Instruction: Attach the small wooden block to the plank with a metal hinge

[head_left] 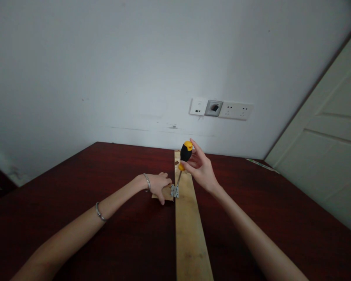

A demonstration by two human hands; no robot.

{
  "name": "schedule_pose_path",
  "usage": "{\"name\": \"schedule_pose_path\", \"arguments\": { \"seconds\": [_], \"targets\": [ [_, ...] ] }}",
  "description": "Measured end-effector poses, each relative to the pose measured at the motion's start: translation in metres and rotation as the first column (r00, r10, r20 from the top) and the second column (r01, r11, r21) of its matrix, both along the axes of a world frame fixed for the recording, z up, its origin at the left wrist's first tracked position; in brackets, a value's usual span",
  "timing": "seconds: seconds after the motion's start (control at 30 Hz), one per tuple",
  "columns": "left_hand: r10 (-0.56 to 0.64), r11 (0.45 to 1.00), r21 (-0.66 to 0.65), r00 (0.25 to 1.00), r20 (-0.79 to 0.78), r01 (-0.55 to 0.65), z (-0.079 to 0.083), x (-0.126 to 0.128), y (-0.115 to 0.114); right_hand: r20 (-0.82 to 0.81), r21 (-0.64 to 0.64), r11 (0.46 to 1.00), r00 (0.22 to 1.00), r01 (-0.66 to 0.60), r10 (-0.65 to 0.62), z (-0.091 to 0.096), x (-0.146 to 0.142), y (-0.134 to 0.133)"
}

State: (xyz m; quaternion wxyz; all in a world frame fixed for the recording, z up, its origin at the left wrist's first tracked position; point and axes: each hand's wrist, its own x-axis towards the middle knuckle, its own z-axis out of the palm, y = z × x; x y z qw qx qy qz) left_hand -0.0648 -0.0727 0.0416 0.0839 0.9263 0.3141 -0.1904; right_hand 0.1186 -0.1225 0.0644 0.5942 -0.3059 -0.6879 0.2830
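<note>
A long pale wooden plank lies lengthwise on the dark red table. A small metal hinge sits at its left edge, joining it to a small wooden piece. My left hand lies on that small piece, fingers curled over it, pressing it down. My right hand grips the black and yellow handle of a screwdriver. The screwdriver stands nearly upright with its tip on the hinge.
A white wall rises behind the table, with a row of wall sockets and a switch. A pale panelled door stands at the right. Bracelets circle my left wrist and forearm.
</note>
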Motion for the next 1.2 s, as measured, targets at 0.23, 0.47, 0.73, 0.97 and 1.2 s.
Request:
{"name": "schedule_pose_path", "arguments": {
  "seconds": [0.23, 0.47, 0.73, 0.97, 1.2],
  "targets": [
    [-0.002, 1.000, -0.002, 1.000, 0.004, 0.002, -0.002, -0.002, 0.003, 0.021, -0.013, 1.000, 1.000, 0.005, -0.005, 0.000, -0.001, 0.006],
    [-0.005, 1.000, -0.003, 1.000, 0.024, 0.005, -0.004, -0.003, 0.004, 0.051, -0.026, 1.000, 0.999, -0.013, 0.014, 0.006, -0.002, 0.009],
    [-0.007, 1.000, -0.001, 1.000, 0.006, 0.007, -0.001, -0.003, 0.002, 0.314, 0.062, 0.991, 0.940, 0.122, -0.135, 0.028, -0.002, 0.011],
    [-0.001, 1.000, 0.002, 1.000, 0.010, 0.001, 0.001, -0.003, 0.000, 0.423, 0.039, 0.994, 0.900, 0.097, -0.105, 0.041, -0.003, 0.010],
    [-0.004, 1.000, 0.003, 1.000, -0.003, 0.004, 0.001, -0.003, 0.001, 0.501, 0.075, 0.990, 0.854, 0.120, -0.142, 0.052, -0.002, 0.014]
  ]
}}
